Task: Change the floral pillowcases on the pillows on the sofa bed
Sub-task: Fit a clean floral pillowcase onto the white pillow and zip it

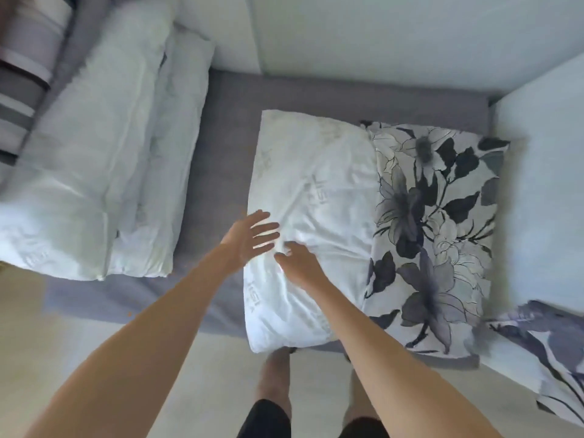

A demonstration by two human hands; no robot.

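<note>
Right hand [297,262] pinches the bare end of the white pillow [309,222], likely to anchor it, left hand [249,237] open just beside it touching nothing clear, floral pillowcase [433,229] still sleeving the pillow's far-right half, half off.

Left of the fingers [265,230], a bare strip of sofa bed [221,172] lies open; folded white bedding [94,172] blocks beyond.

Second floral pillowcase [550,352] cut off right; right fingers [282,256] blurred.
</note>
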